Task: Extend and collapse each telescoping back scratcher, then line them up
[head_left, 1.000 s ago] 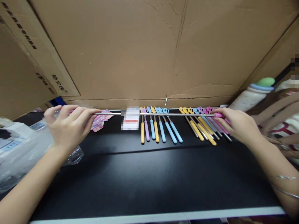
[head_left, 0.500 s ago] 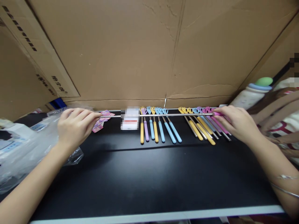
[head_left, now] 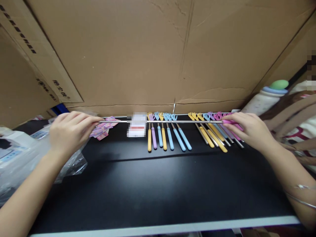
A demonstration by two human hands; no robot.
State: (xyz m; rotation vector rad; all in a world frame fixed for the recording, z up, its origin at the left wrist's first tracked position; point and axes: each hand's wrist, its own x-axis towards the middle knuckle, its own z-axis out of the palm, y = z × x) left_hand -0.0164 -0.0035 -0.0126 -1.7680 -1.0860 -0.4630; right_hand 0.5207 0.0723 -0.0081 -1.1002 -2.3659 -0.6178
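Note:
A long thin metal back scratcher rod point(head_left: 172, 121) runs level between my two hands above the black table. My left hand point(head_left: 70, 131) is closed in a pinch on its left end. At the other end, my right hand point(head_left: 247, 130) grips the pink part; the fingers cover much of it. Behind and below the rod lie a row of back scratchers with yellow, purple and blue handles point(head_left: 169, 138). Farther right, near my right hand, is a second group of back scratchers point(head_left: 216, 135) with claw heads toward the cardboard.
Pink printed cards point(head_left: 105, 128) and a blurred white label point(head_left: 137, 125) lie at the back. Clear plastic bags point(head_left: 71, 163) are on the left. A pale bottle with a green top point(head_left: 264, 100) stands back right, near a person's sleeve point(head_left: 301, 121). Cardboard point(head_left: 128, 59) walls the rear.
My left hand has moved left, so the metal rod spans a little more between my hands and more pink cards show. My right hand keeps its grip, almost in place.

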